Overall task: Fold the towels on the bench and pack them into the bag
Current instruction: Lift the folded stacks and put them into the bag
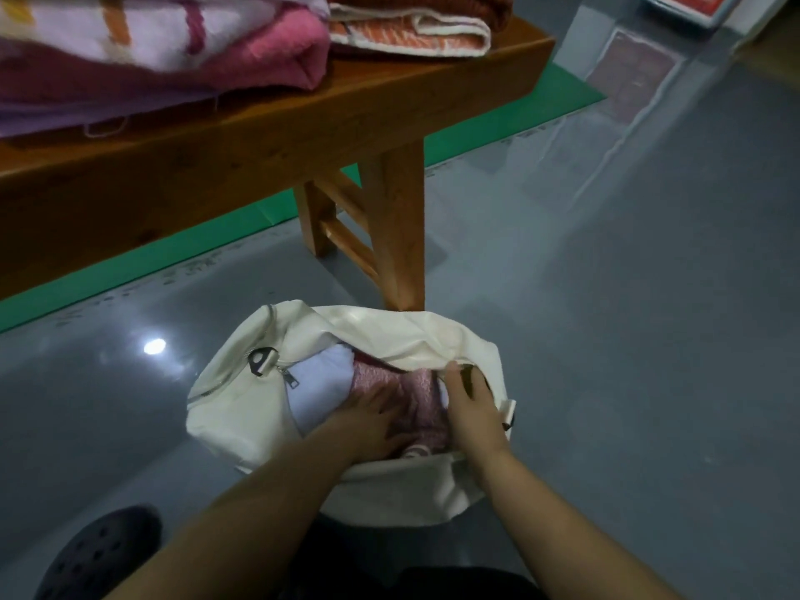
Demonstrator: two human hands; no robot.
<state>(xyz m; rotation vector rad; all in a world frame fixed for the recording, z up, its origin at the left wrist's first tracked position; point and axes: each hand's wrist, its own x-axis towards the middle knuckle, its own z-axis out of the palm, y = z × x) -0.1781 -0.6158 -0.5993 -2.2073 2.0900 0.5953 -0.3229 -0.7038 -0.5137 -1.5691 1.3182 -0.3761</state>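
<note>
A: Cream fabric bag (242,409), any brand or label on it?

B: None legible. Markings printed along the green floor strip (143,257) are too small and blurred to read. The red and white item (688,4) at the top right edge shows no readable text either.

A: Condition of the bag?

B: It sits on the floor just beside the leg of the surface (268,136), mouth open upward. A zip runs along the left panel, with a dark metal ring and a zip pull (291,378) near the opening. Inside lie a pale lilac towel (320,391) on the left and a pink textured towel (415,404) to its right.

A: State of each hand?

B: Left hand (372,420): fingers straight and spread, pressing flat on the pink textured towel, gripping nothing. Right hand (469,400): fingers curled over the right rim of the bag, holding the opening apart.

A: Remaining towels?

B: On the wooden surface, a pink and white folded stack (164,45) lies at the left; an orange and white folded towel (411,30) lies at the right, with a rust-red one (433,2) on top.

A: Room?

B: Glossy grey floor (627,318) with a light reflection. A dark perforated shoe (99,552) shows at the lower left.
</note>
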